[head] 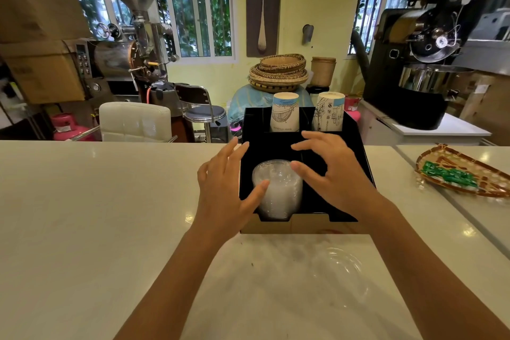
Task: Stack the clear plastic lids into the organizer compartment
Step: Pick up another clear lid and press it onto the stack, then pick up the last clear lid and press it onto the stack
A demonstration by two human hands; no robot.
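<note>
A black organizer (356, 146) stands on the white counter in front of me. A tall stack of clear plastic lids (278, 196) fills its front left compartment. My left hand (223, 190) is spread at the organizer's left wall, thumb resting on the stack's side. My right hand (331, 174) hovers over the front right compartment with fingers apart, its thumb touching the stack's top right edge. Neither hand grips anything. One loose clear lid (340, 265) lies on the counter near my right forearm.
Two stacks of printed paper cups (285, 114) (329, 114) stand in the organizer's back compartments. A woven tray with green packets (452, 174) sits on the counter at the right. Chairs, baskets and coffee roasters are beyond the counter.
</note>
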